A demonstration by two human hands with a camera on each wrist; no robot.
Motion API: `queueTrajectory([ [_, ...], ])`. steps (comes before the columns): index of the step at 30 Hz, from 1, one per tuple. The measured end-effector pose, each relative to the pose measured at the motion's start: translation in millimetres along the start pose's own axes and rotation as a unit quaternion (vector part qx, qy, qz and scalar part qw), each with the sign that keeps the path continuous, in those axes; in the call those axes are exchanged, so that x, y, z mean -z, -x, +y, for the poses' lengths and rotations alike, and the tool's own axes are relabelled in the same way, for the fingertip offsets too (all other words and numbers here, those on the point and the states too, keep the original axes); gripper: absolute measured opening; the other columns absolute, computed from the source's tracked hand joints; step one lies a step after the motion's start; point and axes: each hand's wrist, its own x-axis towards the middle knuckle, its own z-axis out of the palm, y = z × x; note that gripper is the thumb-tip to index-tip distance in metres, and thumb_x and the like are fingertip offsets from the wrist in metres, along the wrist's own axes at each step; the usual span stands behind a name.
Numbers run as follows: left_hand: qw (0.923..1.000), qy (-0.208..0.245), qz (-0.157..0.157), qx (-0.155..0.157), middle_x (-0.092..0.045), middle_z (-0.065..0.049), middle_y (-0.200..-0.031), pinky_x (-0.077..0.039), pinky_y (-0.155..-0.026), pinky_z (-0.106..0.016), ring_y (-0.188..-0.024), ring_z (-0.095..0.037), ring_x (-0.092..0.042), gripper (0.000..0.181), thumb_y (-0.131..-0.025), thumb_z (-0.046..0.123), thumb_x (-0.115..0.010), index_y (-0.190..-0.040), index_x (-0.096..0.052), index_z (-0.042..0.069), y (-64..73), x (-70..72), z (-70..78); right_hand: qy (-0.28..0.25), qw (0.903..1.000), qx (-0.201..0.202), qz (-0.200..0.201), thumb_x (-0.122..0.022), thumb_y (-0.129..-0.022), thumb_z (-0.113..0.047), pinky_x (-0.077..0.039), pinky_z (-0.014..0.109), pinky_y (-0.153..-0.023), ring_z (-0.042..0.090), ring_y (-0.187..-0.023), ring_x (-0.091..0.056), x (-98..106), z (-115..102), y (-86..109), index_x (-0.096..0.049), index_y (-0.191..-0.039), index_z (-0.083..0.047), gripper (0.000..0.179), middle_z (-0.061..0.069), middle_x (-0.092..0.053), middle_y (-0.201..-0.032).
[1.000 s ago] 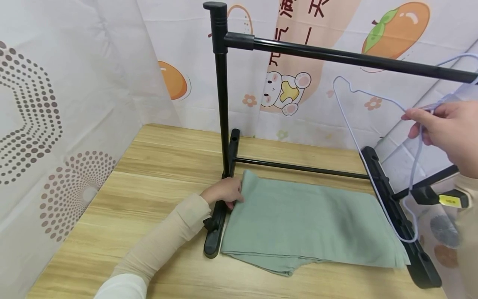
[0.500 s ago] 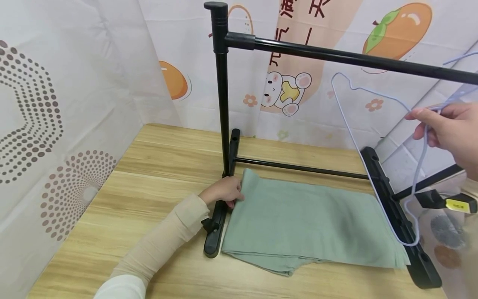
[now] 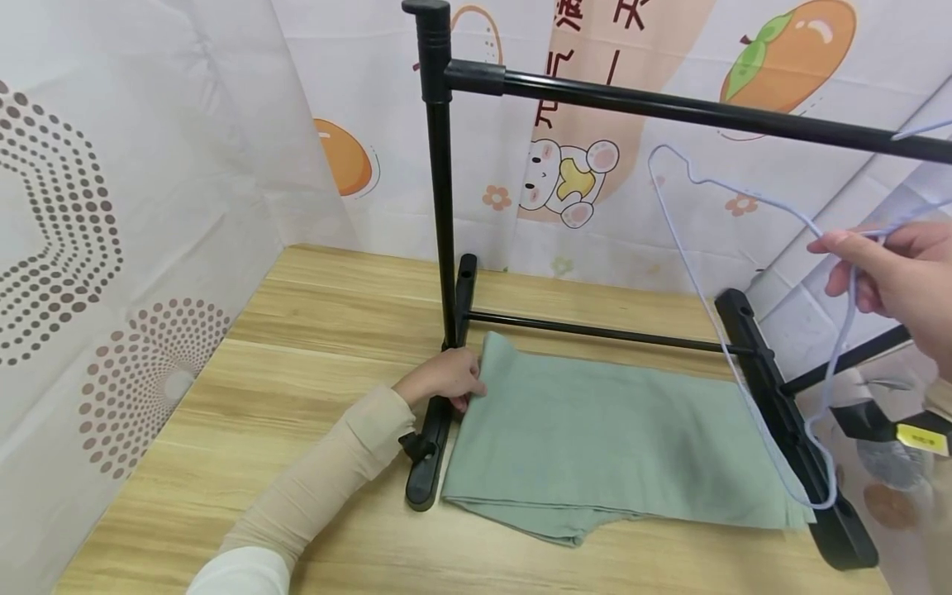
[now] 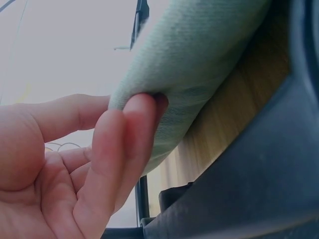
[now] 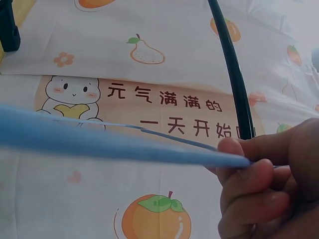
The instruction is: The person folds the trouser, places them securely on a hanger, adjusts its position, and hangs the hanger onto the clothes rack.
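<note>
Folded sage-green trousers [image 3: 617, 438] lie on the wooden table between the two feet of a black rack [image 3: 669, 106]. At their left end my left hand [image 3: 446, 373] pinches the edge, beside the rack's left foot. The left wrist view shows the thumb and fingers on the raised green fabric [image 4: 194, 55]. To the right, my right hand [image 3: 903, 277] holds a pale blue wire hanger [image 3: 839, 355] in the air. The hanger tilts, with its lower corner in front of the trousers' right end. In the right wrist view fingers [image 5: 249, 199] pinch the hanger wire [image 5: 124, 147].
The rack's top bar runs above the trousers, and a low rod [image 3: 595, 329] crosses behind them. Printed white cloth [image 3: 349, 74] hangs behind and at both sides. Bare wooden table [image 3: 335, 306] shows left of the rack.
My right hand has shifted slightly right and down, and the hanger's lower corner has dropped a little. The left hand and trousers stay put.
</note>
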Motion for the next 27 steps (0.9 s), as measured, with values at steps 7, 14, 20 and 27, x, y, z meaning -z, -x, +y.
queueTrajectory([
  [7, 1.0000, 0.008, 0.002, 0.005, -0.060, -0.003, -0.055, -0.054, -0.051, -0.024, -0.046, -0.010, -0.059, 0.033, -0.090, 0.012, -0.067, -0.059, -0.056, 0.008, 0.4, 0.1, 0.3, 0.003, 1.0000, -0.006, -0.002, -0.052, -0.100, -0.032, -0.030, 0.027, -0.047, 0.012, -0.051, -0.041, -2.4, 12.3, 6.8, -0.062, -0.086, -0.045, 0.021, -0.013, -0.057, -0.060],
  [14, 0.9998, 0.015, 0.004, 0.010, -0.058, -0.003, -0.057, -0.056, -0.052, -0.025, -0.046, -0.010, -0.059, 0.034, -0.090, 0.012, -0.068, -0.060, -0.053, 0.008, 2.5, -0.1, 1.3, 0.031, 0.9995, -0.006, -0.004, -0.053, -0.099, -0.037, -0.024, 0.033, -0.046, 0.011, -0.055, -0.040, -8.0, 11.6, 18.1, -0.063, -0.081, -0.043, 0.022, -0.013, -0.056, -0.059],
  [20, 0.9996, 0.022, 0.007, 0.013, -0.058, -0.003, -0.058, -0.056, -0.053, -0.025, -0.047, -0.010, -0.059, 0.029, -0.090, 0.013, -0.068, -0.065, -0.056, 0.007, 4.0, 0.2, 2.3, 0.038, 0.9992, 0.013, 0.003, -0.056, -0.099, -0.033, -0.025, 0.033, -0.045, 0.007, -0.058, -0.041, -16.0, 9.4, 24.7, -0.060, -0.062, 0.002, 0.052, -0.023, -0.057, -0.061],
  [27, 0.9995, 0.028, 0.004, 0.017, -0.059, -0.003, -0.059, -0.057, -0.054, -0.026, -0.047, -0.010, -0.059, 0.028, -0.091, 0.013, -0.068, -0.067, -0.055, 0.007, 3.7, -0.5, 1.8, 0.030, 0.9990, 0.031, -0.012, -0.060, -0.098, -0.025, -0.031, 0.028, -0.047, 0.006, -0.055, -0.046, -25.3, 18.0, 27.2, -0.063, -0.062, 0.006, 0.047, -0.014, -0.061, -0.057],
])
